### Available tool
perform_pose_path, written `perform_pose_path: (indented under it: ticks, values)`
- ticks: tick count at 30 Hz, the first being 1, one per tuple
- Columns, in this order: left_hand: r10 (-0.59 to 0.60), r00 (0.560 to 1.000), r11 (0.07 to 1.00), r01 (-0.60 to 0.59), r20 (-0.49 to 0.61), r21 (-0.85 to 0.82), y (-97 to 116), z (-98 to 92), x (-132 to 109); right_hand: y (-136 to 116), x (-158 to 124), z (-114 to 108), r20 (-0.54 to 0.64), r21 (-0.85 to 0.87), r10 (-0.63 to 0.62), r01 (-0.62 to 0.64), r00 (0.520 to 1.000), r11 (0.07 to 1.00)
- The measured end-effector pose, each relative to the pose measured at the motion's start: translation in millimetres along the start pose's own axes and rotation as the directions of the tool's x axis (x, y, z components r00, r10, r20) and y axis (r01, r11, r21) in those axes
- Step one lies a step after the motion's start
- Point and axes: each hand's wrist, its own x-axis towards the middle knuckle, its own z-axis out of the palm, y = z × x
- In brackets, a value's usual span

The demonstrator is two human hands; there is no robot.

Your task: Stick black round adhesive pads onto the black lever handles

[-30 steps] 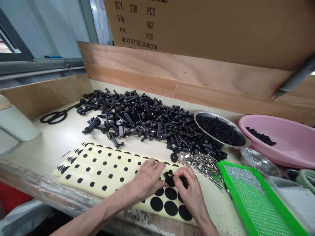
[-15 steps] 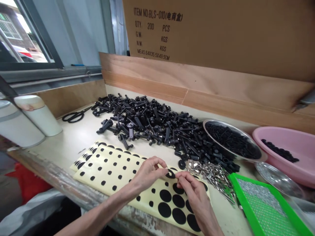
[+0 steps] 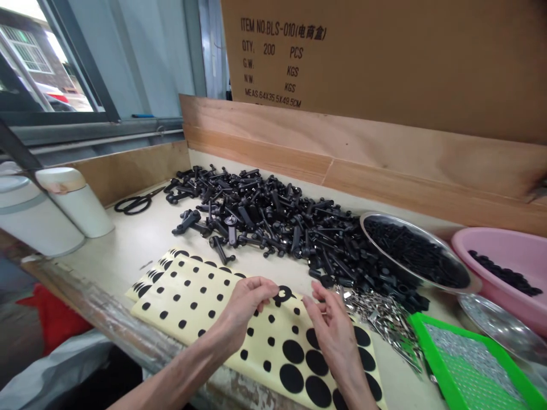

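Note:
Between finger and thumb, my left hand (image 3: 252,302) pinches a small black ring-like piece (image 3: 282,295) at its left edge. My right hand (image 3: 331,324) is just right of that piece, its thumb and fingers apart with nothing visible between them. Both hands are above a pale yellow sheet (image 3: 194,304), which carries rows of small black dots and, at its right end, large black discs (image 3: 293,351). Behind the hands lies a wide heap of black plastic clip parts (image 3: 256,210). Small metal pieces (image 3: 384,313) are piled right of my right hand.
A steel bowl (image 3: 470,283) of black parts, a pink basin (image 3: 513,250), a clear dish (image 3: 499,319) and a green tray (image 3: 444,364) stand at the right. Scissors (image 3: 137,204) and white bottles (image 3: 81,205) are at the left. A wooden board (image 3: 273,134) edges the back.
My hands have drawn apart, and the right one has let go of the black piece, which stays in my left hand. The whole view has shifted slightly.

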Motion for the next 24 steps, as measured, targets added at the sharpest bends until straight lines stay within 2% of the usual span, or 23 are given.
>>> perform_pose_path:
  ticks: [3,5,13,18,21,24]
  values:
    - [-0.017,0.999,0.998,0.019,0.041,-0.053,-6.0,-5.2,2.2,-3.0,0.1,1.3,0.154,0.113,0.053,-0.071,0.987,0.991]
    - [-0.026,0.998,0.996,0.03,0.052,-0.078,-8.9,-5.1,3.3,-6.5,-2.5,5.1,0.183,0.148,0.054,-0.082,0.982,0.986]
    - [-0.099,0.985,0.968,0.128,0.139,-0.214,-6.4,1.0,1.3,-4.1,-7.7,15.4,0.171,0.213,0.12,-0.156,0.978,0.965]
    - [-0.079,0.983,0.977,0.11,0.167,-0.181,-7.7,-0.5,-1.1,7.3,-5.4,15.0,0.166,0.189,0.092,-0.123,0.982,0.974]
    - [-0.062,0.988,0.977,0.089,0.144,-0.192,-5.5,-4.1,-2.2,10.2,-5.0,15.5,0.102,0.193,0.163,-0.18,0.981,0.964]
    - [-0.031,0.993,0.975,0.056,0.117,-0.216,-3.8,-6.9,-1.9,8.2,-5.5,14.5,0.14,0.183,0.181,-0.205,0.974,0.962]
